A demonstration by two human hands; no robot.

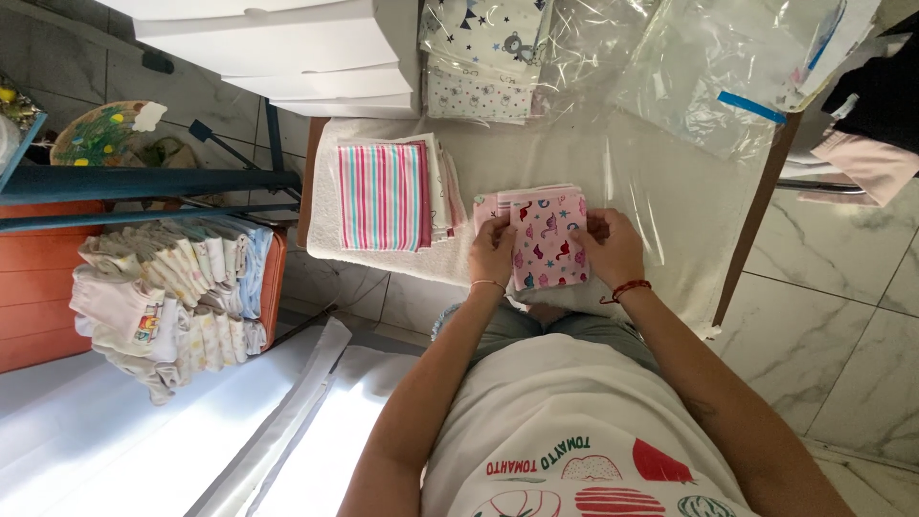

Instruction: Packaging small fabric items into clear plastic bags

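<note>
Pink cotton, printed with small red and blue animal shapes, makes up the folded cloth stack (544, 237) that is gripped at its two side edges; the left hand (493, 251) is closed on the stack's left edge, fingers curled over the top, and the right hand (610, 247) is closed on its right edge in the same way; a thin bracelet is worn on each wrist. The stack is held just above or on the table (670, 191), which is covered by a white towel under a clear plastic sheet; whether the stack touches the surface cannot be told. Just beside it, to the left, a pile of folded cloths topped by a pink, white and teal striped cloth (381, 196) is laid on the towel. At the far edge of the table, clear plastic bags (728, 77) and folded star-printed fabric (483, 43) are seen, beside white boxes (287, 48). Well apart, down to the left, a heap of pale folded baby clothes (172, 297) is rested on an orange surface.
</note>
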